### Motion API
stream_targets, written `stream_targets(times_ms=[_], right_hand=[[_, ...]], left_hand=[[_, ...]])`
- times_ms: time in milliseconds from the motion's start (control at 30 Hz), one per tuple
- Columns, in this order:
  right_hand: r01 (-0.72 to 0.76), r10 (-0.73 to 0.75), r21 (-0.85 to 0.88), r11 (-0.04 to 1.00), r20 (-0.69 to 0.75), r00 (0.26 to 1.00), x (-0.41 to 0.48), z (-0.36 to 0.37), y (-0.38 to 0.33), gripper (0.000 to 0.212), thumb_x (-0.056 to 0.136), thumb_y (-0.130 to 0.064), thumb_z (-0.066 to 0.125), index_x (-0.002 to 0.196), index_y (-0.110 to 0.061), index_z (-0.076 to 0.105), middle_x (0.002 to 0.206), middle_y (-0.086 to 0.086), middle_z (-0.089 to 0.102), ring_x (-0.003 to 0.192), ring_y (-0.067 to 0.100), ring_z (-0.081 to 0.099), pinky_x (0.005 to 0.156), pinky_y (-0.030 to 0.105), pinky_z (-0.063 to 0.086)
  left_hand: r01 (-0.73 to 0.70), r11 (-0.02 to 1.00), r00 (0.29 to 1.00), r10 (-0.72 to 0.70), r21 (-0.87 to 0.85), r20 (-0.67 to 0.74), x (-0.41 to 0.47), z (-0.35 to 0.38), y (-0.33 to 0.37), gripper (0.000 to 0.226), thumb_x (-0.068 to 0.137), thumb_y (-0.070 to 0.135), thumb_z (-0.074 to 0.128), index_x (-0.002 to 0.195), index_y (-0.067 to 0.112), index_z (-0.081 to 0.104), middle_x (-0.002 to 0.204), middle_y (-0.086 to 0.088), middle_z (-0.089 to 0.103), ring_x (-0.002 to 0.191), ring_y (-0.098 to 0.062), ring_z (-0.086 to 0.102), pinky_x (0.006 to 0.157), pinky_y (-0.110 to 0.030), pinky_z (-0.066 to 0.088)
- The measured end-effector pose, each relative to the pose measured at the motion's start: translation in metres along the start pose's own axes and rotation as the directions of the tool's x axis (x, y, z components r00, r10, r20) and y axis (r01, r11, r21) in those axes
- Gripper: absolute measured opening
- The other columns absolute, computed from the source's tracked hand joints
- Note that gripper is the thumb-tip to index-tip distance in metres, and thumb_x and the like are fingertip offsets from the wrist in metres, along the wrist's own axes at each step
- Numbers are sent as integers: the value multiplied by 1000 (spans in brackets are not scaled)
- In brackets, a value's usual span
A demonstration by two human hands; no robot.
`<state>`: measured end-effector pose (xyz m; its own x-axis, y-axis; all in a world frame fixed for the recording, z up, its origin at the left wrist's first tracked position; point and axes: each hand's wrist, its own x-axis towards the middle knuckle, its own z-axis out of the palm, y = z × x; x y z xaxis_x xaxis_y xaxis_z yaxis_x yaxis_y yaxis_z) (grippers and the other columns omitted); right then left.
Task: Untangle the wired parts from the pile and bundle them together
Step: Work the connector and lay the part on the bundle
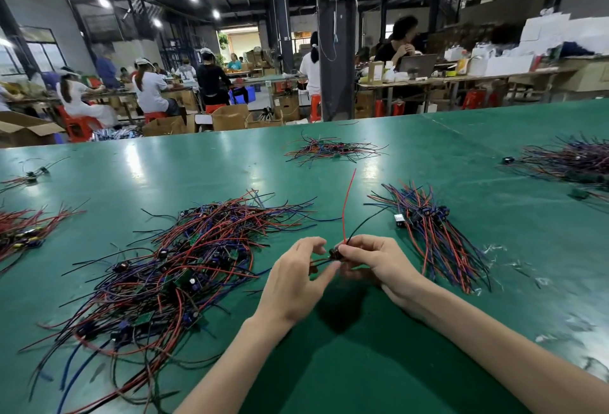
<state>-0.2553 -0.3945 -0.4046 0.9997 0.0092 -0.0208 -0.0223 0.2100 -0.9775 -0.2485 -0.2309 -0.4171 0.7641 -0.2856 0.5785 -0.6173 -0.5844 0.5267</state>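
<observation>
Clear of the pile [171, 268], the left hand [296, 278] and right hand [372, 258] pinch one wired part [335, 253], grip narrow; next, likely, onto the right bundle [438, 232].

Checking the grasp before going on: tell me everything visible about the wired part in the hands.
The wired part is a small dark round component with thin leads: a red wire rising upright, a black one slanting up-right, more red and black running lower-left. The right hand pinches its body; the left hand appears to pinch the lower leads. It is held above the green table.
</observation>
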Motion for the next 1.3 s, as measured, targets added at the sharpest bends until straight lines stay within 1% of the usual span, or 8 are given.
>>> stream_targets(times_ms=[100, 300, 467, 600, 767, 1033, 1200, 1300], right_hand=[[4, -2, 53, 999, -54, 999, 2, -4, -4, 7, 84, 3, 63, 82, -1, 68, 66, 5, 68, 51, 12, 61, 54, 24, 56], [-17, 27, 81, 997, -129, 991, 6, -10, -7, 10, 86, 5, 60, 80, 1, 66, 57, 4, 64, 47, 10, 59, 54, 25, 58], [-52, 59, 68, 996, -97, 994, 3, -9, -7, 11, 86, 5, 60, 80, -1, 67, 55, 4, 64, 46, 11, 60, 50, 22, 54], [-97, 98, 37, 995, -27, 995, 1, -7, -7, 9, 84, 3, 62, 79, -2, 68, 58, 4, 66, 47, 11, 61, 49, 21, 53], [-159, 154, 49, 986, 96, 983, -1, -3, -5, 4, 81, 1, 66, 80, -2, 68, 71, 9, 69, 57, 17, 66, 55, 29, 57], [-102, 105, -90, 991, 23, 994, 1, -6, -6, 5, 80, -8, 71, 84, -5, 71, 60, -3, 60, 42, 5, 45, 41, 18, 43], [-91, 99, -116, 989, 59, 993, 2, -7, -4, 6, 79, -6, 71, 83, -9, 72, 59, -2, 62, 42, 4, 45, 41, 16, 41], [-89, 98, -132, 987, 58, 994, 3, -5, -2, 4, 79, -6, 71, 80, -10, 71, 60, -3, 62, 43, 3, 46, 42, 15, 40]], left_hand=[[123, 989, 992, -122, -85, 20, 1, 1, 0, 12, 92, 24, 61, 90, 15, 68, 81, 4, 69, 69, -12, 59, 71, -26, 48], [342, 910, 933, -299, -234, 199, 3, 2, 3, 20, 89, 14, 64, 70, 18, 66, 61, 5, 67, 49, -7, 55, 53, -22, 47], [660, 584, 747, -445, -473, 494, 7, -8, 9, 10, 92, 5, 58, 83, 7, 62, 62, -7, 69, 46, -14, 58, 44, -22, 48], [715, 337, 696, -424, -612, 579, 10, -9, 15, 8, 92, 0, 53, 92, 0, 61, 69, -11, 68, 57, -21, 65, 56, -29, 57], [676, 391, 735, -419, -625, 533, 9, -5, 17, 10, 89, 5, 60, 91, -2, 67, 69, -7, 70, 55, -14, 63, 55, -25, 56], [715, 287, 693, -412, -637, 592, 9, -3, 20, 10, 88, -4, 56, 86, 0, 66, 66, -13, 62, 53, -17, 60, 54, -29, 56], [726, 335, 686, -426, -601, 590, 7, -2, 20, 13, 90, 11, 59, 89, -2, 63, 82, -20, 56, 59, -21, 54, 58, -29, 55], [735, 322, 673, -454, -596, 584, 8, 0, 18, 17, 90, 15, 62, 91, -2, 62, 77, -19, 54, 59, -21, 54, 62, -31, 53]])
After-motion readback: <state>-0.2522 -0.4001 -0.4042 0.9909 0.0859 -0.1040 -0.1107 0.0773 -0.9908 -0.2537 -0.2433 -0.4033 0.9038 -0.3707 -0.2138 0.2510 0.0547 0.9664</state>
